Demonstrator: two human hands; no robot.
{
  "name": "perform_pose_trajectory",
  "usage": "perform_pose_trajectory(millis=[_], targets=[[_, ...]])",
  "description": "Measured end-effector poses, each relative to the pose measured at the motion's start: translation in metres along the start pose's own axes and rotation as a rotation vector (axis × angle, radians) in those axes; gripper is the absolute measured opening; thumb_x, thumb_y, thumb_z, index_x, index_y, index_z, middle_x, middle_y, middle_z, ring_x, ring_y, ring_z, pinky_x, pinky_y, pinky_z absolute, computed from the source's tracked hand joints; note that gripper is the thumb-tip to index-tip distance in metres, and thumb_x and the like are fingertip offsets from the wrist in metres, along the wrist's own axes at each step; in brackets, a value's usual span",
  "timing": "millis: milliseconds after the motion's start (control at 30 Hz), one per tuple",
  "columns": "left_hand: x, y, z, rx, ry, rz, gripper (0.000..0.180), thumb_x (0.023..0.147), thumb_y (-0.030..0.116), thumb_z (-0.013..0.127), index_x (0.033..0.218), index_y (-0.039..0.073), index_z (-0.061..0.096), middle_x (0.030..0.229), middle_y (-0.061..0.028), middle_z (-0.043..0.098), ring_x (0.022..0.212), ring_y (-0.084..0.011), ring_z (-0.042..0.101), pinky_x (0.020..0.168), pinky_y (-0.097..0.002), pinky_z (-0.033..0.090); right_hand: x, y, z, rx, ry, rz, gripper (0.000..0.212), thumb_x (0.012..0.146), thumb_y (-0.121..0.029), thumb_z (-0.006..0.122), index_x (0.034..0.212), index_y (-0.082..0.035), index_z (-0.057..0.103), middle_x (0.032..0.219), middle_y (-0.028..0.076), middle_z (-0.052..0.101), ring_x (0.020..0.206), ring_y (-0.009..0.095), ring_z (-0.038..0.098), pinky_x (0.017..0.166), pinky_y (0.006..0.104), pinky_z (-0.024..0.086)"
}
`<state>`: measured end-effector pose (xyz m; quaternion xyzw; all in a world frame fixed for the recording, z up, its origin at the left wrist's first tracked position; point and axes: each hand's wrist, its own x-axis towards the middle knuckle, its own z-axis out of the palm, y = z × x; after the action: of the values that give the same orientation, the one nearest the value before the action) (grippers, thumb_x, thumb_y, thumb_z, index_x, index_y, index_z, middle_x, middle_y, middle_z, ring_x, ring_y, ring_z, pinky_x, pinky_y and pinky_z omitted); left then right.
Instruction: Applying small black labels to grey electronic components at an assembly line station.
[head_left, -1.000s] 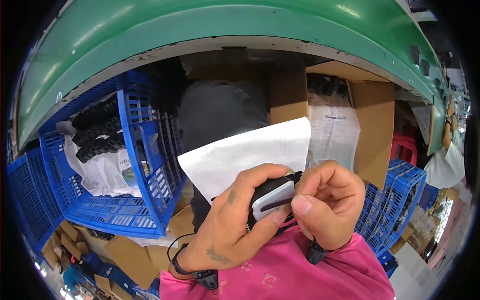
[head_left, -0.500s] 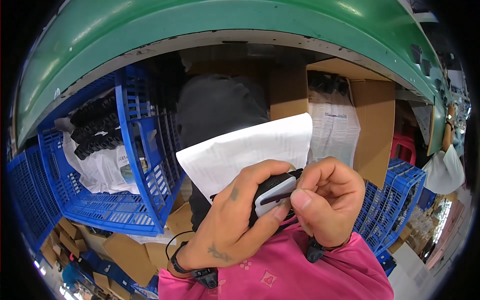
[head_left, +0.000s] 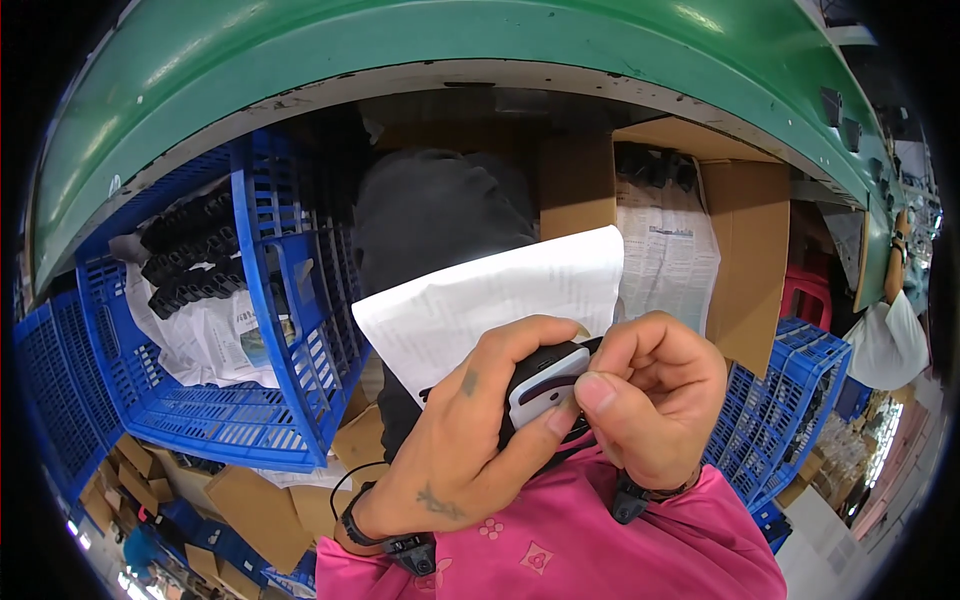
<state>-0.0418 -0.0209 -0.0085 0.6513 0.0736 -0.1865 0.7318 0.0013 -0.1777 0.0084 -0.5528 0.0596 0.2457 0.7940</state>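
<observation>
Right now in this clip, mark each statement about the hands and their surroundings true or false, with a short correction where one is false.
1. Both hands grip one small black and white device. True: left hand and right hand both touch it.
2. A white printed sheet stands behind the device. True.
3. The crate on the left is red. False: the crate is blue.
4. That crate holds only paper. False: black parts lie on paper in it.
5. The cardboard box stands on the right. True.
6. The person's sleeves are green. False: the sleeve is pink.
</observation>
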Motion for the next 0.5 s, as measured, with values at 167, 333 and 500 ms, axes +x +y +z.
perform_pose_trajectory(millis=[167,333,500], targets=[[0.0051,0.0057,-0.0022,-0.181,-0.025,-0.187,0.047,0.086,0.006,0.058,0.128,0.001,0.039,0.108,-0.0117,0.057,0.093,-0.0134,0.057,0.08,-0.0257,0.045,-0.0058,0.004,0.0009,0.041,0.045,-0.081,0.01,0.083,0.007,0.062,0.09,0.009,0.054,0.08,0.013,0.064,0.07,0.009,0.062,0.062,0.0205,0.05],[0.0042,0.001,-0.0025,-0.102,-0.068,-0.047,0.046,0.086,0.005,0.057,0.128,0.001,0.038,0.105,-0.0115,0.057,0.088,-0.0126,0.057,0.076,-0.0249,0.046,-0.0011,0.0017,-0.0024,0.061,0.001,-0.045,0.011,0.083,0.007,0.061,0.09,0.009,0.053,0.078,0.013,0.064,0.068,0.009,0.061,0.059,0.0202,0.049],[0.0016,0.0019,0.0,-0.182,-0.062,-0.114,0.041,0.089,0.01,0.057,0.127,0.003,0.041,0.107,-0.0168,0.058,0.095,-0.0245,0.06,0.083,-0.032,0.046,-0.0008,0.0028,-0.002,0.057,0.012,-0.041,0.01,0.083,0.006,0.062,0.089,0.009,0.054,0.076,0.011,0.063,0.064,0.007,0.059,0.054,0.0182,0.046]])
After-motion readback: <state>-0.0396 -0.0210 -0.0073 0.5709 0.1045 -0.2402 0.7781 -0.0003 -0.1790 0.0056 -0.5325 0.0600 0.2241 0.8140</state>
